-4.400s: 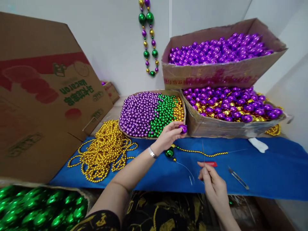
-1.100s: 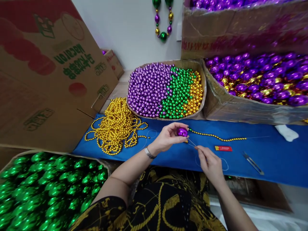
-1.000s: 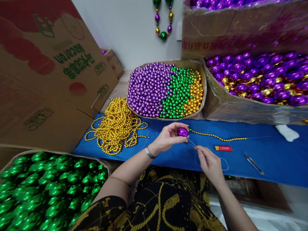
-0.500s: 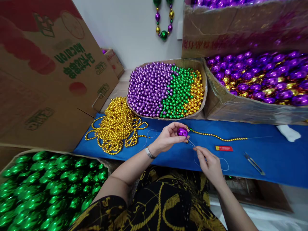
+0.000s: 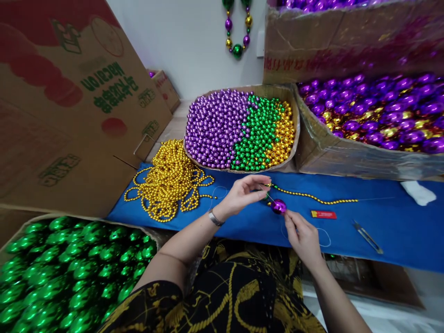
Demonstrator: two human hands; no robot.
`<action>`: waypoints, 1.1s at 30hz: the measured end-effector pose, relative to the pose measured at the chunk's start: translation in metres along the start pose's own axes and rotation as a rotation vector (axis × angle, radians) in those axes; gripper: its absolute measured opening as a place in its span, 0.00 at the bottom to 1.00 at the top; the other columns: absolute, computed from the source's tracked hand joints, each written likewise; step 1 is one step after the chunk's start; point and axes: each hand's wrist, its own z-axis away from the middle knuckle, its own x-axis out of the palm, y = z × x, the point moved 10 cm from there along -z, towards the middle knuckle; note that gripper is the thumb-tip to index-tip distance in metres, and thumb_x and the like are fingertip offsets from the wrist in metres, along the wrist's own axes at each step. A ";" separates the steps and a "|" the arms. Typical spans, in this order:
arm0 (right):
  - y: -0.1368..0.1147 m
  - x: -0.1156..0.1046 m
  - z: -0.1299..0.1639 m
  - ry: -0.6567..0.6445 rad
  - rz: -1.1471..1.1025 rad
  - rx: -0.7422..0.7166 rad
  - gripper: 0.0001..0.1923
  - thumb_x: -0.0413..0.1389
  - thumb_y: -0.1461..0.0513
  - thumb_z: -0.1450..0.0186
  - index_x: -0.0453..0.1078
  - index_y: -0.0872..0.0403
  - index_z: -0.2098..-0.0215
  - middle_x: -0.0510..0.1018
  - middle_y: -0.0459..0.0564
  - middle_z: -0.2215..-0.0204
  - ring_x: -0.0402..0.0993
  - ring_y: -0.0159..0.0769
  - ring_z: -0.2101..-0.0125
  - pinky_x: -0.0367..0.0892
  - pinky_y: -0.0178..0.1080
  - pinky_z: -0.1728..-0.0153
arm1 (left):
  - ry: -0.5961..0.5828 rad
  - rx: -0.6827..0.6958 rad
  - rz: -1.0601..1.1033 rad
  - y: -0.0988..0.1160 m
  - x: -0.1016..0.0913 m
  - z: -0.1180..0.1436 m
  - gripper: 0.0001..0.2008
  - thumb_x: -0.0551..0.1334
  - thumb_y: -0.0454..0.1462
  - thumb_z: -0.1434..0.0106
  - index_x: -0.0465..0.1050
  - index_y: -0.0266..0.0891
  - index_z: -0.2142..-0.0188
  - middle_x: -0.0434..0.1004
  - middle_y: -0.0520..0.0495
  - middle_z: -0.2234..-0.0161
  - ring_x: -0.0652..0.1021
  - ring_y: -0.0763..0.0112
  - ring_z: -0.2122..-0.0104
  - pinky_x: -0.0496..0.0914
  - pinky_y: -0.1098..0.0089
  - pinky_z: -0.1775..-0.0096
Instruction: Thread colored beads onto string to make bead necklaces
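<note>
Two hands work over the blue cloth (image 5: 409, 231), with one purple bead (image 5: 278, 206) between them, threaded on a thin needle (image 5: 266, 193). The bead is near and right of the left hand (image 5: 250, 190) and touches the fingertips of the right hand (image 5: 302, 233). The right hand's thumb and fingers are pinched together on the needle's near end, just beside the bead. On the left hand the fingers are curled, the thumb apart from them, and the needle's far end lies among them; I cannot tell whether they grip it.

Just beyond the left hand's fingers, partly hidden, are a few green and gold beads, and from there a gold strand (image 5: 315, 196) runs right across the cloth. A loop of thread (image 5: 325, 237) lies right of the right hand. Farther right are a red piece (image 5: 323, 214), a cutter (image 5: 367, 237) and a white rag (image 5: 418, 193).

On the far side stands a tray (image 5: 296, 113) of small purple, green and gold beads, with a pile of gold strands (image 5: 169, 180) at left. Large green beads (image 5: 76, 263) fill the near left; a necklace (image 5: 237, 51) hangs on the far wall.
</note>
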 end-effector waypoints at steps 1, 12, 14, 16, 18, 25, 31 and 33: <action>0.001 0.000 0.001 0.007 0.010 0.001 0.10 0.50 0.63 0.30 0.73 0.53 0.57 0.81 0.51 0.67 0.80 0.35 0.68 0.75 0.35 0.65 | 0.052 0.016 -0.028 0.004 -0.008 -0.002 0.18 0.70 0.37 0.42 0.75 0.38 0.52 0.78 0.40 0.52 0.79 0.66 0.55 0.76 0.67 0.57; 0.001 -0.003 0.002 0.027 0.027 0.006 0.10 0.50 0.62 0.30 0.73 0.53 0.57 0.81 0.51 0.66 0.80 0.35 0.68 0.75 0.34 0.66 | 0.300 0.059 -0.147 0.011 -0.056 -0.003 0.15 0.67 0.43 0.40 0.75 0.36 0.57 0.80 0.44 0.61 0.79 0.74 0.67 0.74 0.72 0.64; 0.002 -0.003 0.002 0.030 0.018 0.017 0.10 0.50 0.62 0.30 0.73 0.53 0.57 0.82 0.51 0.66 0.80 0.35 0.68 0.75 0.34 0.65 | 0.307 0.098 -0.238 0.017 -0.059 -0.006 0.14 0.65 0.43 0.38 0.75 0.36 0.57 0.80 0.44 0.62 0.79 0.73 0.66 0.74 0.71 0.64; 0.002 -0.003 0.001 0.038 0.014 0.019 0.10 0.50 0.62 0.30 0.74 0.53 0.58 0.82 0.51 0.66 0.80 0.36 0.68 0.75 0.34 0.66 | 0.297 0.175 -0.414 0.027 -0.058 -0.017 0.12 0.64 0.42 0.37 0.75 0.36 0.58 0.80 0.44 0.63 0.78 0.73 0.65 0.73 0.71 0.63; 0.001 -0.004 0.000 0.044 0.019 0.018 0.10 0.50 0.62 0.30 0.73 0.52 0.58 0.82 0.50 0.67 0.80 0.36 0.68 0.75 0.35 0.66 | 0.252 0.261 -0.669 0.038 -0.050 -0.036 0.10 0.62 0.40 0.36 0.76 0.36 0.59 0.80 0.44 0.63 0.78 0.71 0.65 0.71 0.70 0.63; -0.005 -0.010 0.001 0.087 0.047 -0.012 0.08 0.51 0.63 0.30 0.72 0.53 0.57 0.81 0.50 0.67 0.79 0.34 0.69 0.74 0.34 0.66 | -0.087 0.286 -1.435 0.019 -0.003 -0.112 0.08 0.62 0.31 0.38 0.78 0.37 0.60 0.79 0.41 0.61 0.73 0.61 0.59 0.67 0.64 0.58; -0.001 -0.016 0.004 0.093 0.081 -0.002 0.09 0.50 0.64 0.30 0.72 0.52 0.57 0.81 0.50 0.67 0.80 0.35 0.68 0.74 0.34 0.67 | -0.208 0.222 -1.653 0.000 0.009 -0.125 0.11 0.55 0.28 0.37 0.77 0.33 0.64 0.76 0.36 0.63 0.71 0.57 0.60 0.63 0.66 0.66; -0.002 -0.015 0.004 0.091 0.084 -0.011 0.08 0.50 0.64 0.30 0.72 0.53 0.57 0.81 0.50 0.67 0.80 0.35 0.69 0.73 0.33 0.68 | -0.246 0.222 -1.729 -0.005 0.012 -0.125 0.15 0.52 0.26 0.36 0.77 0.32 0.61 0.76 0.35 0.63 0.71 0.56 0.60 0.61 0.66 0.67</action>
